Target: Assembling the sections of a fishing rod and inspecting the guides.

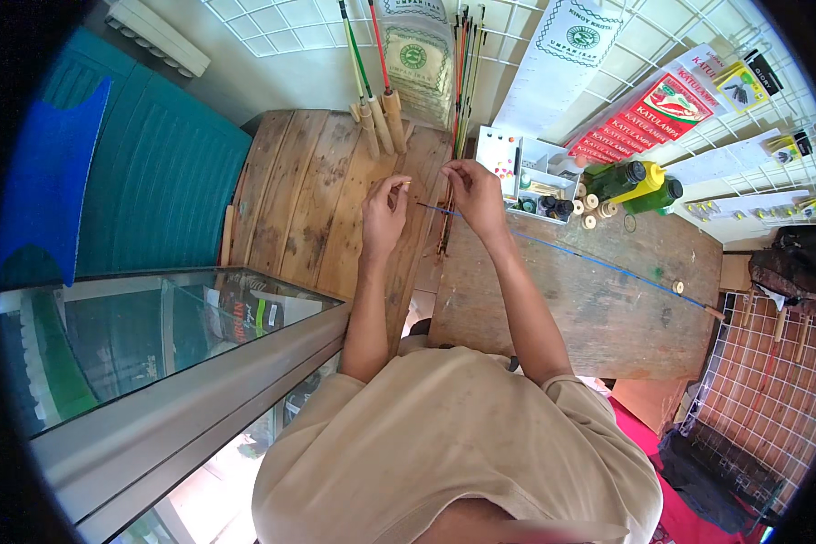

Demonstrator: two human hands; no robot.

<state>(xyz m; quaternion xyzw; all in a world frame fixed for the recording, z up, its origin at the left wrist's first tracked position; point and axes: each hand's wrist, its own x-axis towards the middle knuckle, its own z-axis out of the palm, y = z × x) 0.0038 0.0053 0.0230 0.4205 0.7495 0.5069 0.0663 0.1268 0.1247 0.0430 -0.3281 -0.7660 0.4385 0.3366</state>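
Note:
Both my hands are raised over a worn wooden workbench [317,199]. My left hand [385,213] pinches something very fine between thumb and fingertips, too small to make out. My right hand [474,195] is closed on the tip end of a thin blue rod [589,258] that runs across the bench to the right, ending in a wooden handle near the bench's right edge. The two hands sit close together, a short gap between them. A bundle of thin dark rods [446,213] lies upright between them on the bench.
Several rods with cork handles [381,113] lean at the back. A white tray of small parts [539,186], thread spools [594,208] and green and yellow bottles [639,181] stand at right. A glass display case [154,335] is at left, wire wall grid with packets behind.

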